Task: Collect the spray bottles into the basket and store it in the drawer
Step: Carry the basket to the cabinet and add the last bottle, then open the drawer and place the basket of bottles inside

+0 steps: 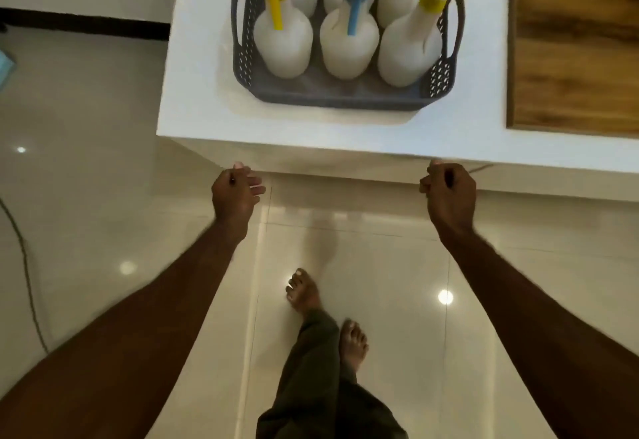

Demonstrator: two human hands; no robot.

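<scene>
A grey perforated basket (pixel 332 94) stands on the white cabinet top (pixel 193 93), near its front left corner. Several white spray bottles stand upright inside it; the front row has one with a yellow trigger (pixel 281 46), one with a blue and pink trigger (pixel 347 43) and one with a yellow collar (pixel 408 55). My left hand (pixel 235 193) and my right hand (pixel 449 193) are held out below the cabinet's front edge, apart from the basket. Both have the fingers curled in and hold nothing. No drawer shows.
A wooden panel (pixel 574 41) covers the cabinet top to the right. Glossy floor tiles (pixel 103 196) lie below, with my bare feet (pixel 304 291) on them. A dark cable (pixel 24 259) runs along the floor at the left.
</scene>
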